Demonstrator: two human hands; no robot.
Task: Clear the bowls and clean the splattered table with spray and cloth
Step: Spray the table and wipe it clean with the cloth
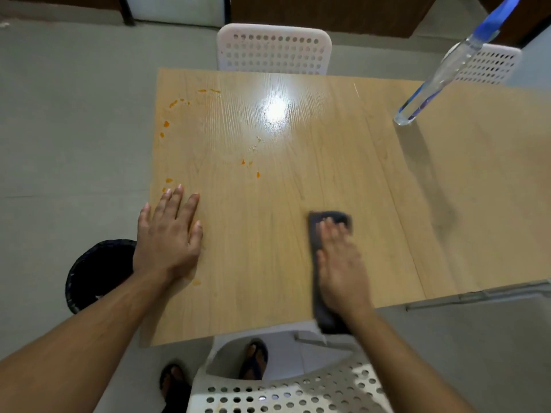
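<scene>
A light wooden table (298, 180) fills the middle of the view. Orange splatters (166, 124) dot its left side, and a few more (258, 174) lie near the middle. My left hand (168, 234) rests flat on the table near its left edge, fingers spread, holding nothing. My right hand (340, 263) presses a dark cloth (323, 311) onto the table near its front edge; the cloth hangs a little over that edge. A clear spray bottle (441, 79) with a blue head stands at the far right of the table. No bowls are in view.
A white perforated chair (274, 49) stands at the table's far side, another (489, 67) at the far right, and a third (283, 391) right below me. A black-lined bin (98, 272) sits on the floor at the left. My sandalled feet (253, 359) show beneath the table edge.
</scene>
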